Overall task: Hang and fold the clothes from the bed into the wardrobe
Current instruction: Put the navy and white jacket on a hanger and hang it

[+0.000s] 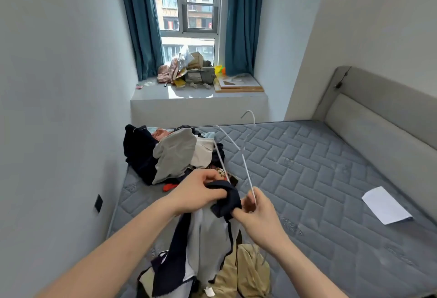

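**Hanger half-threaded: slip and snag risks over the bed's left edge**

The person's left hand point(201, 193) grips the dark collar of a navy-and-grey garment point(205, 234), and the right hand point(257, 215) pinches one end of a white wire hanger point(236, 153) just beside that collar. Both grips are closed on their things. The garment hangs over the bed's near left edge, above a tan piece point(250, 271).

The thin wire could slip from the pinch, or its far end could catch the clothes pile point(170, 153) close behind it. The loose hem may drag other items off the mattress point(331, 167).

The wall point(59, 108) crowds the left side. The mattress lies open to the right, apart from a white sheet of paper point(385, 205) near the right edge.
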A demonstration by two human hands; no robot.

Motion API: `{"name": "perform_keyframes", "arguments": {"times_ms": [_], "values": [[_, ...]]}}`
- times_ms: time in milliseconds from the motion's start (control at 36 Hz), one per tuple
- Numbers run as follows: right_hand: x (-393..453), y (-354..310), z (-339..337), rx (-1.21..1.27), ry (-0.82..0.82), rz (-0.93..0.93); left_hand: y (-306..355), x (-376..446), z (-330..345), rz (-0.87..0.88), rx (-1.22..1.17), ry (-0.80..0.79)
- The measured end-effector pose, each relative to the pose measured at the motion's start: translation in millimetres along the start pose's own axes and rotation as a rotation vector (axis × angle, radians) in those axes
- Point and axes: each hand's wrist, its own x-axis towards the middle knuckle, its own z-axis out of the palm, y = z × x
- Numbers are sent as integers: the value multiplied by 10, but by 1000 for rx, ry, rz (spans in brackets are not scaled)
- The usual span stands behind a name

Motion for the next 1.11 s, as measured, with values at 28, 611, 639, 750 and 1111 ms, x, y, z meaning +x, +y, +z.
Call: {"name": "perform_keyframes", "arguments": {"times_ms": [28, 611, 639, 750, 1111], "values": [[25, -1, -3, 43, -4, 23, -66, -26, -45, -7, 6, 23], [160, 291, -607, 189, 163, 179, -1830, -799, -62, -556, 255, 249], [149, 355, -667, 128, 159, 171, -1726, -763, -122, -553, 215, 294], [119, 563, -828, -61, 166, 173, -1265, -522, -421, -577, -412, 382], [-27, 478, -879, -278, -74, 100, -363, -52, -886, -386, -237, 359]]}}
